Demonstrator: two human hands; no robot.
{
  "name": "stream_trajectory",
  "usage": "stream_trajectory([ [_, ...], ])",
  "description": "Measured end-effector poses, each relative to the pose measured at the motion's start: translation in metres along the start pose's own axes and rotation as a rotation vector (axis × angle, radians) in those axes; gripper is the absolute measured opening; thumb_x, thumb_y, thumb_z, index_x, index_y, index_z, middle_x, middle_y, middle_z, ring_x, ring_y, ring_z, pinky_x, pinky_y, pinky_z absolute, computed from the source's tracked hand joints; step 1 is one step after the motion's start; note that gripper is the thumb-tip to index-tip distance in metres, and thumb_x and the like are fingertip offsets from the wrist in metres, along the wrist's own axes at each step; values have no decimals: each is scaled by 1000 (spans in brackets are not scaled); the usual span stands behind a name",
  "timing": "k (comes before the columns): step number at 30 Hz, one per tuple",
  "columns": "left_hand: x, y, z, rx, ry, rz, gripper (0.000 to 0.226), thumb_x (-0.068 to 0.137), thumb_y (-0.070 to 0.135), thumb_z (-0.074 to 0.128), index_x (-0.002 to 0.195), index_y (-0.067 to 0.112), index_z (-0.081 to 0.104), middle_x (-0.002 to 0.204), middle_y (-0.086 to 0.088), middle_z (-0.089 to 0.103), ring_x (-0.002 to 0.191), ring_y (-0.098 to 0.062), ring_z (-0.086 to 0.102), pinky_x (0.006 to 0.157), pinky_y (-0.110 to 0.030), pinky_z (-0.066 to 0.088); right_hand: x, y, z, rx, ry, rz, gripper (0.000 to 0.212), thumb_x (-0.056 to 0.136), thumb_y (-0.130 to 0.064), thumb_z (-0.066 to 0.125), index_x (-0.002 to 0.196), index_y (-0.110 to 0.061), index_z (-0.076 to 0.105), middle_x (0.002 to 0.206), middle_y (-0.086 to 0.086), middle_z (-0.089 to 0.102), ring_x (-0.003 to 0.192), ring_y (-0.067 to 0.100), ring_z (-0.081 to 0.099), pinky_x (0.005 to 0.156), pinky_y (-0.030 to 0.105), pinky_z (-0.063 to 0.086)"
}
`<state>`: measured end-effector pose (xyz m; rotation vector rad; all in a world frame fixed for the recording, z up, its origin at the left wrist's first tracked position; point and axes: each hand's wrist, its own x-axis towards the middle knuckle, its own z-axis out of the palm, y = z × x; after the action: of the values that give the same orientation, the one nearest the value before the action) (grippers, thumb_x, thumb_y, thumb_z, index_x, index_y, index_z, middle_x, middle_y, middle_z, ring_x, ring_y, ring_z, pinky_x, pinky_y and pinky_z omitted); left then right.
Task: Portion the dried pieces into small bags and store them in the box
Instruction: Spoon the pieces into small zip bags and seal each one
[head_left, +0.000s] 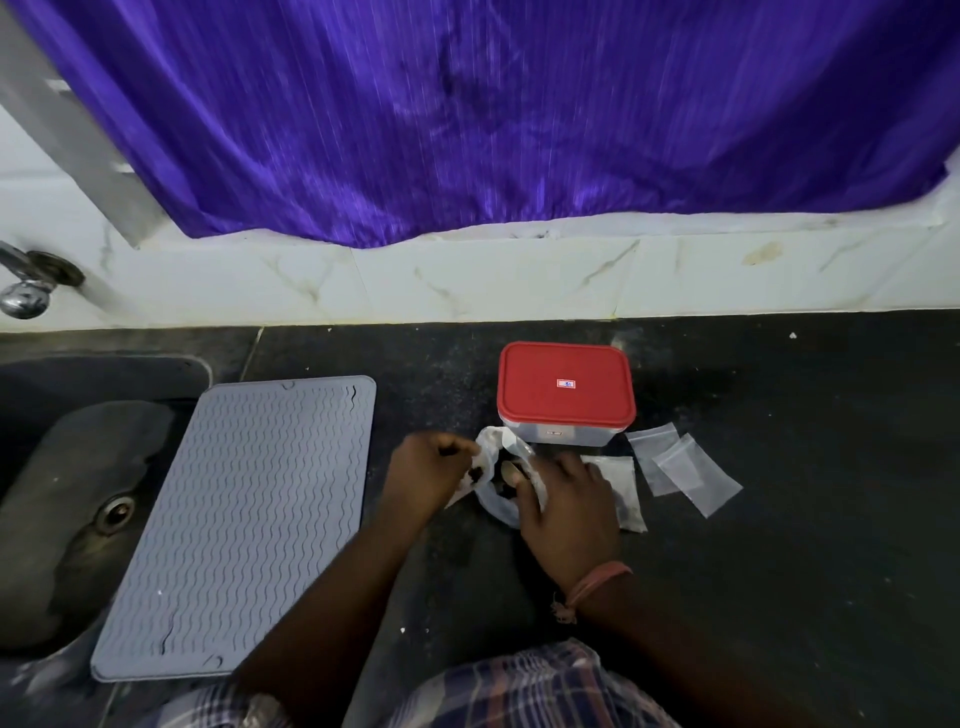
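- the left hand (431, 467) pinches the rim of the clear supply bag (498, 483), likely to keep its mouth open.
- the right hand (563, 506) curls its fingers into that mouth; i cannot tell what it grips.
- dark dried pieces (479, 474) sit inside the bag.
- two empty small bags (680, 467) wait on the worktop (779, 571), ready for filling.
- one box (566, 395) stands just behind, red lid on.

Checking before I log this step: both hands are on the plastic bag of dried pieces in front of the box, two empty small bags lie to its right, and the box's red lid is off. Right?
Not quite: the head view shows the red lid on the box, closed. The rest holds: the left hand and right hand are on the plastic bag in front of it, and two empty small bags lie to its right.
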<state>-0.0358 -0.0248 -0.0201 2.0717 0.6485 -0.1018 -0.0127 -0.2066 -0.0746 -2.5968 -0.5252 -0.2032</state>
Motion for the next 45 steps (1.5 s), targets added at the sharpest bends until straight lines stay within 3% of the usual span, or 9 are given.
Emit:
stream_trajectory([
  [4,3,16,-34,72,-206,90,21,92,14,66,94,27,83,86,1,80,74,-13,73,72,-27,57,29,-10,-14,480,-133,-53,44,94,-19,57,138,-26,56,133,-6,59,122,11,53,106,29,43],
  [7,5,29,-46,87,-240,182,20,90,11,70,100,26,79,88,-1,79,76,-14,73,73,-31,56,47,-21,-27,783,-301,59,34,95,-13,64,127,-26,66,112,-9,72,105,2,64,90,22,49],
  [10,5,31,-47,-174,-149,158,19,88,9,76,104,15,69,92,-5,78,85,-15,75,77,-32,55,55,-27,-40,951,-272,115,17,93,-6,65,104,-13,76,96,-5,76,92,5,69,83,22,52],
  [14,-7,21,-37,-600,-247,72,38,99,44,56,123,19,68,118,-1,76,112,-18,70,90,-30,55,57,-31,-54,1067,-143,219,14,94,-7,65,93,-17,75,81,3,73,75,11,64,73,30,54],
  [17,-24,18,-22,-633,-356,129,39,102,32,51,135,15,63,129,-3,72,121,-16,68,98,-28,56,59,-34,-60,1039,-32,246,14,94,-9,65,94,-19,74,86,-5,75,81,7,69,76,21,55],
  [20,-24,17,-7,-574,-229,119,28,94,13,70,122,15,70,114,-4,78,108,-21,73,88,-31,57,62,-33,-64,1024,56,269,9,95,-11,64,95,-17,72,91,-5,74,87,6,69,80,22,54],
  [27,-20,32,-10,-695,-123,142,22,94,9,69,116,9,74,112,-8,78,108,-24,74,94,-34,58,61,-27,-69,1011,-51,242,10,95,-13,65,102,-17,72,97,-2,75,91,10,70,81,29,57],
  [36,-24,39,-12,-703,-84,166,15,94,8,69,106,4,76,99,-13,79,89,-20,76,74,-26,60,56,-33,-66,1010,-141,239,10,92,-7,67,96,-14,72,83,-3,73,74,3,66,70,19,53],
  [45,-27,43,-12,-681,-117,160,14,93,8,70,104,3,78,94,-12,79,80,-13,76,64,-19,57,54,-36,-63,918,-167,179,10,95,-17,61,91,-20,69,79,-2,69,72,4,63,67,26,53],
])
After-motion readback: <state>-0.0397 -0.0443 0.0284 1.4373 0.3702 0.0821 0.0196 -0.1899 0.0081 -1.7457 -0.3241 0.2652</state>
